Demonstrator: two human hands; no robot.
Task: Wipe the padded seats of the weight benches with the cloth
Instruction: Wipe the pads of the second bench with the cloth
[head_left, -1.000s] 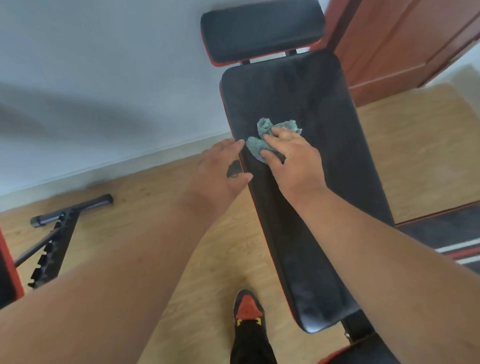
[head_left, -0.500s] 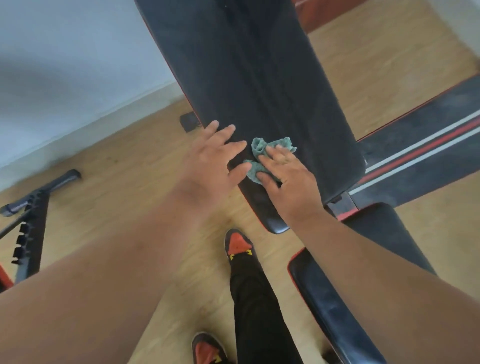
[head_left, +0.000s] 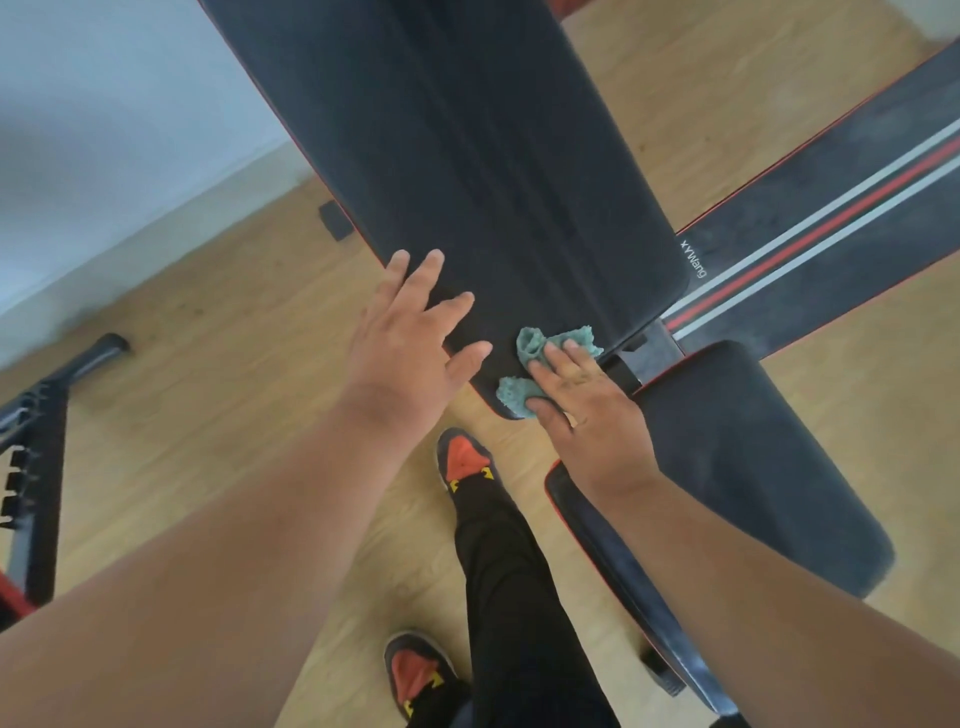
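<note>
So on my feed the right hand (head_left: 587, 415) is flat on the cloth (head_left: 535, 364), fingers pretty much straight, pressing it down on the near end of the long back pad (head_left: 467, 156). No real grip there, the hand's spread out and the teal cloth is bunched up under the fingers, right at the pad's lower corner next to the gap before the seat pad (head_left: 753, 467). Left hand (head_left: 410, 343) is wide too, fingers splayed and resting on the left edge of the same pad, just beside the cloth but not touching it. Both pads are black with red trim. A second surface with red and white stripes (head_left: 831, 208) runs off to the right behind them. Wood floor (head_left: 208, 364) underneath, shoes (head_left: 462, 457) with orange toes in view, and some black frame (head_left: 36, 441) at far left.
</note>
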